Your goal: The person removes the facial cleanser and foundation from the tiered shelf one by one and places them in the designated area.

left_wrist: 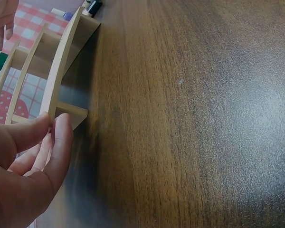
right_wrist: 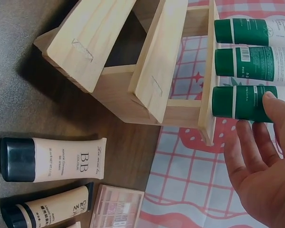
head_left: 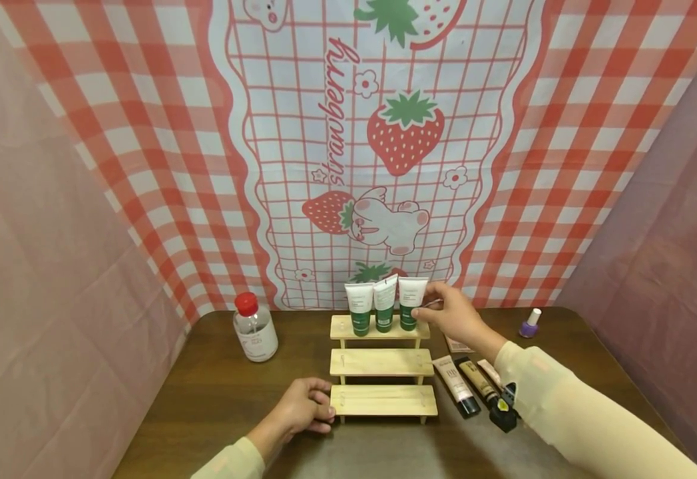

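A small three-step wooden display stand (head_left: 381, 362) sits on the table. Its top step carries three green-and-white squeeze tubes, standing on their caps in a row: a left tube (head_left: 359, 309), a middle tube (head_left: 385, 304) and a right tube (head_left: 411, 303). With thumb and fingers my right hand (head_left: 453, 314) pinches the right tube, whose cap meets the top step. Down at the lowest step, my left hand (head_left: 301, 407) pinches the stand's left end between thumb and index finger, as the left wrist view shows.
Right of the stand lie a BB cream tube (head_left: 456, 386), a tan foundation tube (head_left: 478, 380), another partly covered tube and a palette (right_wrist: 116, 206). A purple nail polish bottle (head_left: 530, 324) stands back right, a red-capped bottle (head_left: 255, 327) left. A strawberry-patterned cloth (head_left: 348, 133) hangs behind.
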`<action>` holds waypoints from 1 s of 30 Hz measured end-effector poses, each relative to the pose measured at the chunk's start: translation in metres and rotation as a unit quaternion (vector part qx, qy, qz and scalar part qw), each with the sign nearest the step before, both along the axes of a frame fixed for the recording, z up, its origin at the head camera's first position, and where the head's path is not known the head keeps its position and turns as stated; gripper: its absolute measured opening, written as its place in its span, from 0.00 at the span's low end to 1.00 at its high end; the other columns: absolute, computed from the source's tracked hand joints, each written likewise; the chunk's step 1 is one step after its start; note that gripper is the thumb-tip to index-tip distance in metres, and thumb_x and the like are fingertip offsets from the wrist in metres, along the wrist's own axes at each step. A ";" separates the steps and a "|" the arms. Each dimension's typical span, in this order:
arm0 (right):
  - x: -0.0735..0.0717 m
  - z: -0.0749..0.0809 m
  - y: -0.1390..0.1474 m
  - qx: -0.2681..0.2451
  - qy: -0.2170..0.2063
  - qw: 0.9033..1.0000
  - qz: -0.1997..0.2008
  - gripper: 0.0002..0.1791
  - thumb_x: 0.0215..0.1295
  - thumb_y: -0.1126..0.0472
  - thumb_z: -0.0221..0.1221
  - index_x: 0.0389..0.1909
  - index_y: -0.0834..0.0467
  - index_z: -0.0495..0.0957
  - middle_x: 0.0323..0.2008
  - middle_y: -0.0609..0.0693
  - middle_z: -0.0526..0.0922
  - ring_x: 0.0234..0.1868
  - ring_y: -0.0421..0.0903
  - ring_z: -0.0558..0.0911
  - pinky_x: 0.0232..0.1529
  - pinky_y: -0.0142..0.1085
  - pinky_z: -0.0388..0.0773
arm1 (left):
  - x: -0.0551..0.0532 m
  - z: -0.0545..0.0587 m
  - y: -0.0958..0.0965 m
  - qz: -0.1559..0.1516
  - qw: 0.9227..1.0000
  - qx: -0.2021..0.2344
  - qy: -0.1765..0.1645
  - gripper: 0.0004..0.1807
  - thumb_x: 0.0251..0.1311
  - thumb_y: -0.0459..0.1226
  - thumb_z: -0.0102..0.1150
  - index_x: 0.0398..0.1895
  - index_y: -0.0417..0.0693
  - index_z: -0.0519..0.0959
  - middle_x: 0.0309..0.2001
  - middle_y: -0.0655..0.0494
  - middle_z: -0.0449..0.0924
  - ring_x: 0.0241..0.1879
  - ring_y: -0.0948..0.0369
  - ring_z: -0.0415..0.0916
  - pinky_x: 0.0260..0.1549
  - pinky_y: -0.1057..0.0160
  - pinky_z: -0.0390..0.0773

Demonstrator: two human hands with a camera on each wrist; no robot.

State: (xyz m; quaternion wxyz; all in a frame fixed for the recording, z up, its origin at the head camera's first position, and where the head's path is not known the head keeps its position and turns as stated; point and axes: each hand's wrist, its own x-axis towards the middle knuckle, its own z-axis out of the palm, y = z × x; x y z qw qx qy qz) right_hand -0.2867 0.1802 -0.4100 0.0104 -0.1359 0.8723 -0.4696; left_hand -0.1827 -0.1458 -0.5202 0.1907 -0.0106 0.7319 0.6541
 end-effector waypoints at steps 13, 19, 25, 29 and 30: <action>0.010 0.004 0.015 -0.005 0.011 1.000 0.007 0.16 0.66 0.55 0.70 0.45 0.58 0.75 0.48 0.58 0.84 0.49 0.54 0.87 0.41 0.42 0.89 | 0.000 0.001 0.000 -0.006 1.000 0.001 0.003 0.29 0.55 0.15 0.63 0.61 0.21 0.67 0.37 0.43 0.78 0.30 0.55 0.81 0.28 0.56 0.91; 0.024 0.012 0.035 -0.023 0.017 0.999 0.016 0.17 0.64 0.54 0.71 0.47 0.59 0.78 0.45 0.58 0.86 0.44 0.49 0.88 0.39 0.38 0.89 | 0.001 -0.001 -0.002 -0.006 1.000 0.002 0.000 0.30 0.55 0.16 0.63 0.62 0.21 0.67 0.37 0.43 0.78 0.30 0.55 0.81 0.29 0.56 0.91; 0.051 0.018 0.059 -0.032 0.018 0.999 0.020 0.19 0.64 0.56 0.71 0.50 0.61 0.79 0.43 0.58 0.87 0.42 0.44 0.88 0.38 0.37 0.89 | 0.000 -0.002 -0.003 -0.001 1.000 0.005 -0.001 0.30 0.55 0.15 0.63 0.63 0.22 0.66 0.38 0.42 0.78 0.31 0.55 0.81 0.29 0.56 0.91; 0.074 0.010 0.077 -0.051 0.014 0.998 0.032 0.17 0.65 0.61 0.70 0.48 0.66 0.78 0.39 0.59 0.87 0.37 0.43 0.88 0.36 0.38 0.91 | 0.000 -0.001 -0.002 -0.002 1.000 0.007 -0.002 0.31 0.55 0.16 0.63 0.63 0.22 0.66 0.39 0.42 0.78 0.31 0.54 0.82 0.29 0.56 0.91; 0.080 0.006 0.081 -0.053 0.013 0.998 0.036 0.16 0.65 0.62 0.69 0.48 0.67 0.78 0.37 0.59 0.86 0.36 0.43 0.88 0.35 0.39 0.91 | 0.000 -0.001 -0.002 -0.003 1.000 0.007 -0.002 0.31 0.55 0.16 0.63 0.63 0.22 0.66 0.39 0.42 0.78 0.31 0.54 0.82 0.29 0.55 0.91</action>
